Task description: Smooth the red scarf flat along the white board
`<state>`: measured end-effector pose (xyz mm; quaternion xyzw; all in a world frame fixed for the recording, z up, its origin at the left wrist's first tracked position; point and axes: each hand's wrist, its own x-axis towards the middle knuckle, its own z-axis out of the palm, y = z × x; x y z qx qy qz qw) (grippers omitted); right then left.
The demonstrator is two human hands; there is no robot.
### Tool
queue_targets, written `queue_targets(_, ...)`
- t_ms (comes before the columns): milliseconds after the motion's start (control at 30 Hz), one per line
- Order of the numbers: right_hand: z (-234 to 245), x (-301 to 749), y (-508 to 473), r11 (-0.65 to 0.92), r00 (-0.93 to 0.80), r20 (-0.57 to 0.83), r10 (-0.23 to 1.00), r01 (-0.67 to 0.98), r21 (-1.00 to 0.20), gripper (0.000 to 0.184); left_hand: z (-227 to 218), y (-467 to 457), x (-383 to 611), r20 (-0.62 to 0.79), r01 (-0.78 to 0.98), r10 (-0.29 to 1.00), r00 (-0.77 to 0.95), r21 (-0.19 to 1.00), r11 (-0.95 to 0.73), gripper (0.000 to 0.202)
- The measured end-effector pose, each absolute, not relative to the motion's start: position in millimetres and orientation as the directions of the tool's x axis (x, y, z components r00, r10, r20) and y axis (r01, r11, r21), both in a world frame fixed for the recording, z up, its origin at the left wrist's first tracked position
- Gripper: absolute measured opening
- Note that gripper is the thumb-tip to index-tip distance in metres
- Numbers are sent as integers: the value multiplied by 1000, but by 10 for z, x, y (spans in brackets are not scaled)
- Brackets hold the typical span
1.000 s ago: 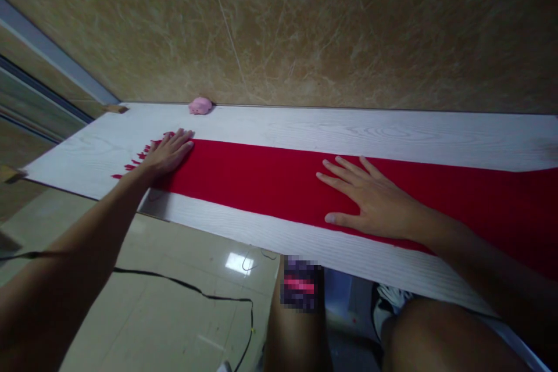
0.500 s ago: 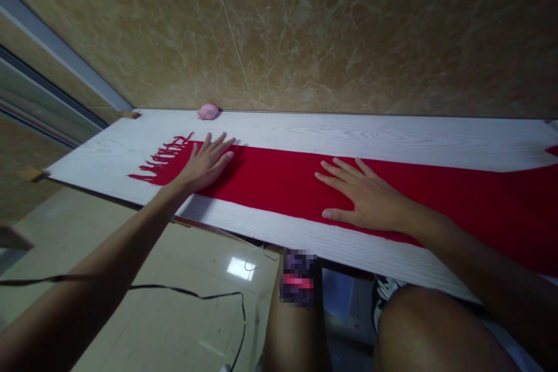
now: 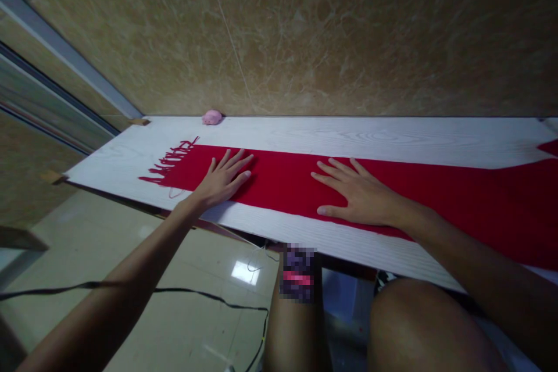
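Note:
A long red scarf (image 3: pixel 283 177) lies flat along a white wood-grain table (image 3: pixel 357 136), its fringed end at the left. My left hand (image 3: pixel 224 179) rests flat on the scarf, a little right of the fringe, fingers spread. My right hand (image 3: pixel 355 195) lies palm down on the middle of the scarf, fingers spread too. Neither hand holds anything. The scarf runs off to the right edge of the view.
A small pink object (image 3: pixel 212 117) sits at the table's back edge against the brown marble wall (image 3: pixel 305 35). A black cable (image 3: pixel 209 296) trails across the tiled floor below. My bare knees (image 3: pixel 414 325) are under the table's near edge.
My left hand has slid rightward along the scarf, away from the fringe, which now lies uncovered. My right hand has stayed in place on the scarf.

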<state>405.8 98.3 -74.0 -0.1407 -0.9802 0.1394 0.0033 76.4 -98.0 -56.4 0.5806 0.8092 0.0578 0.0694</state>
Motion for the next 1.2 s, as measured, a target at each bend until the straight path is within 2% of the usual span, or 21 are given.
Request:
queue_targets(267, -762, 4056, 995, 920, -962, -12, 274, 266, -288, 103, -606, -955, 696, -83, 909, 926, -368, 179, 377, 75)
queue_targets(567, -788, 4054, 1006, 918, -964, 33, 264, 240, -315, 102, -608, -926, 724, -111, 922, 923, -368, 87, 378, 75)
queue_targets(833, -832, 4058, 1031, 924, -964, 62, 260, 230, -306, 97, -615, -928, 719, -114, 918, 920, -376, 86, 386, 75)
queue_targets(1200, -798, 4047, 1008, 917, -962, 43, 271, 245, -315, 101, -612, -931, 716, -91, 925, 926, -366, 77, 373, 73)
